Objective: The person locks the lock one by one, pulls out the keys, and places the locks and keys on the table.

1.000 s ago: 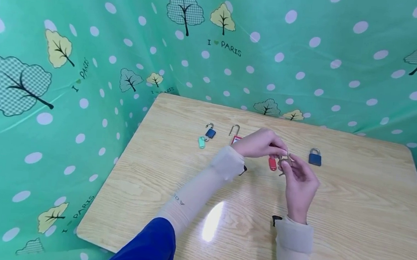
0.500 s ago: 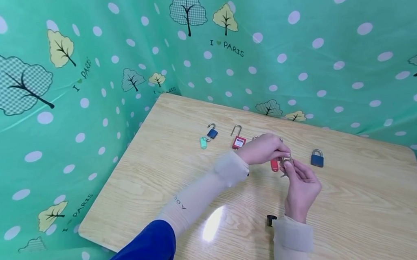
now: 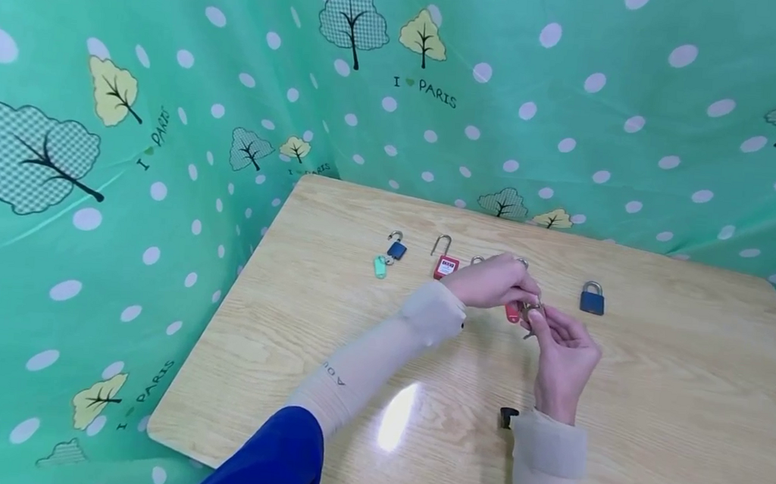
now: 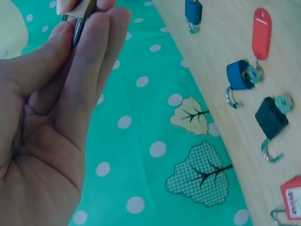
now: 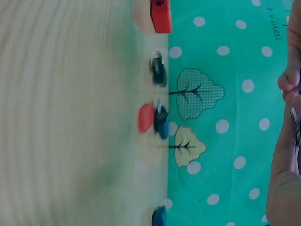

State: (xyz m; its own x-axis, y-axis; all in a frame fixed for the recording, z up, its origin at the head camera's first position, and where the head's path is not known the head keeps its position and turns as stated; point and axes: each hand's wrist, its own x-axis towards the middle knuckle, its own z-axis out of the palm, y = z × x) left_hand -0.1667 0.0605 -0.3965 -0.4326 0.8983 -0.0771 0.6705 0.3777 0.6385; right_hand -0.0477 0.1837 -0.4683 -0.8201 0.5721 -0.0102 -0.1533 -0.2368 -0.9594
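L hand [image 3: 492,281] fingers pinch the shackle of a brass-toned padlock [image 4: 84,9]; R hand [image 3: 565,356] fingers grip its body, held up over worktop [image 3: 663,393]. From it: red tag [image 3: 511,313] just beside, 9 o'clock; red padlock [image 3: 447,267] w/ white label, print too sm. to read, approx. 10; blue padlock [image 3: 591,302] approx. 2-3. Curtain [image 3: 578,82] at 11 reads "I (heart) PARIS"; L sleeve [image 3: 375,359] ltrs. partly legible, 8.

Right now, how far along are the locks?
Looks done: four lie open: small blue lock, red lock, black lock and red-tagged blue lock.
In hand: the left hand and right hand hold a metal lock; can't tell if it's open.
Likely left: the rightmost blue lock in the head view, which looks shut.
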